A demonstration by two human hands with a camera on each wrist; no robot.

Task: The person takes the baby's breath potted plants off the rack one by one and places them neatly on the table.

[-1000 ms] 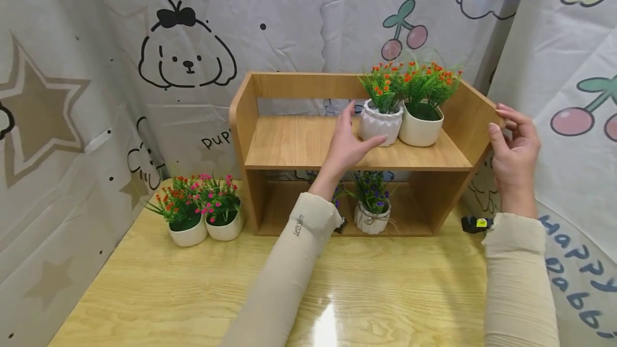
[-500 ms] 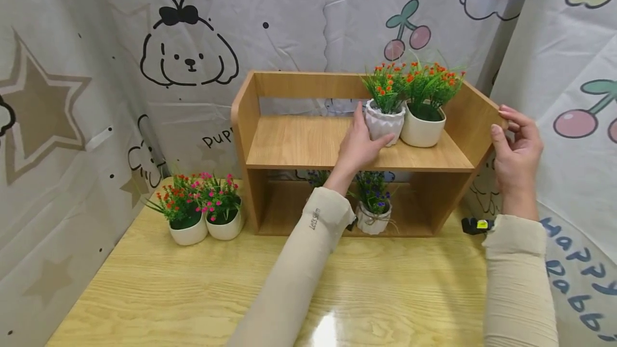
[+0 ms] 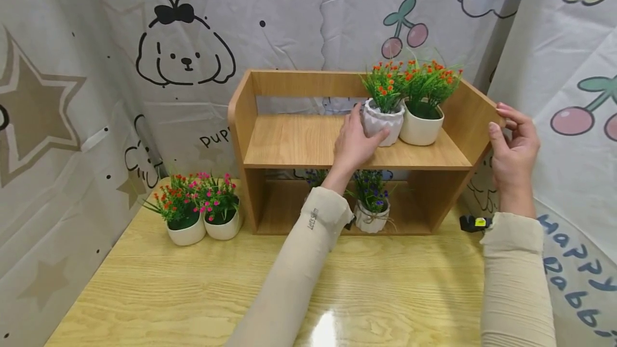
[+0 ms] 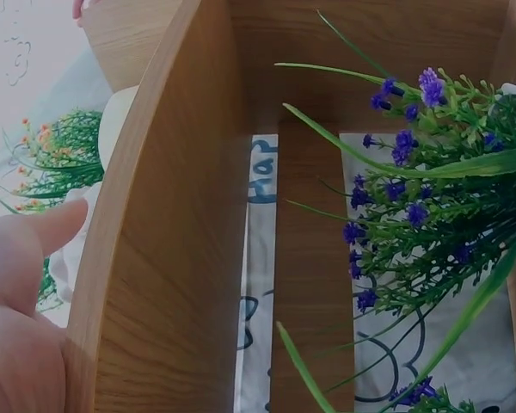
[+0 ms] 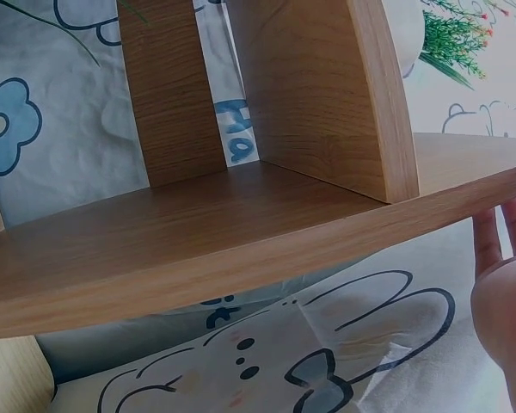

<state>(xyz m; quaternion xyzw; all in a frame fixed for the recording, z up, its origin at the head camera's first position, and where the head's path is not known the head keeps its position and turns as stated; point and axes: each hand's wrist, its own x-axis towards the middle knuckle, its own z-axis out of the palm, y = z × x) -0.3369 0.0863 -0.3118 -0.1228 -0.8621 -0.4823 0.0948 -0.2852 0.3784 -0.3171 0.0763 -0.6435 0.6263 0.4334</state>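
My left hand [image 3: 358, 141] holds a ribbed white flower pot [image 3: 384, 125] of orange flowers on the upper board, thumb across its front and fingers at its left side. Touching or nearly touching that pot on the right stands a smooth cream pot [image 3: 422, 123], also with orange flowers. With my right hand [image 3: 516, 143] I grip the front edge of the right side panel of the wooden shelf [image 3: 294, 141]. The left wrist view shows my left thumb [image 4: 60, 225] against the pot, whose far side is hidden. In the right wrist view, fingers [image 5: 488, 241] touch the panel edge.
On the lower level stands a white pot [image 3: 372, 217] of purple flowers tied with twine; another purple plant is mostly behind my left arm. Two cream pots, one with red flowers [image 3: 185, 232] and one with pink [image 3: 224, 225], stand left of the shelf. A black-and-yellow object [image 3: 474, 223] lies at right.
My left hand has moved right and come against the ribbed pot, its thumb closing in on the front. The pot sits very slightly further right. The right hand keeps its place on the panel.
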